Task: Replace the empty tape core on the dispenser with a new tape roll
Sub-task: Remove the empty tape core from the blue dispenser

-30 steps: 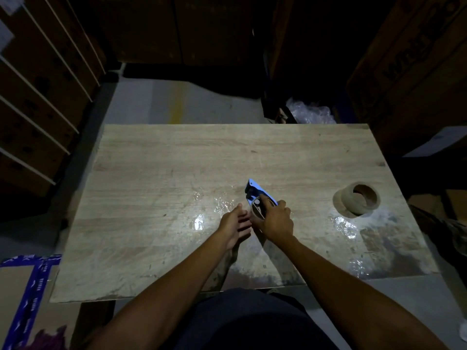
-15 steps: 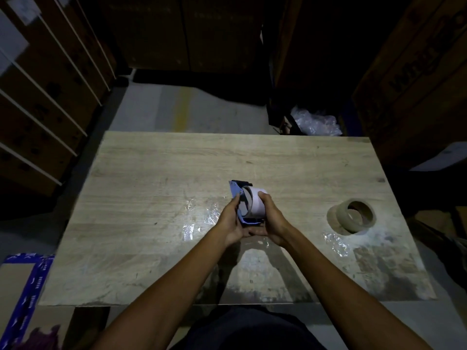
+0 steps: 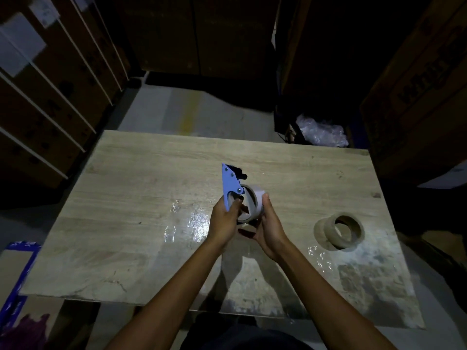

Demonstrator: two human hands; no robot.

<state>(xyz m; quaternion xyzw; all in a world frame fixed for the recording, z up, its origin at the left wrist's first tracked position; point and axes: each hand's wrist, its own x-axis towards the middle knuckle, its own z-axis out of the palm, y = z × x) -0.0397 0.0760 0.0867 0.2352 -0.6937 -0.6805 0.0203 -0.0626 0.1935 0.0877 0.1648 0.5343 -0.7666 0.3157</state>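
Observation:
Above the middle of the wooden table (image 3: 141,198) I hold a blue tape dispenser (image 3: 230,184), its black cutter end pointing away from me. My left hand (image 3: 223,222) grips the dispenser's blue side plate from the left. A pale, thin-walled tape core (image 3: 253,201) sits at the dispenser's hub, tilted toward the right. My right hand (image 3: 271,227) wraps around this core from the right and below. A brown tape roll (image 3: 340,231) rests on the table to the right, apart from both hands.
Shiny patches of clear film or tape (image 3: 195,219) lie on the table near my hands. Stacked cardboard boxes (image 3: 417,97) stand at the right and a crumpled plastic bag (image 3: 321,132) behind the table. Racks line the left side.
The dispenser has come up off the table and turned, so its blue plate faces left. My right hand has shifted onto the pale core, which now tilts out to the right.

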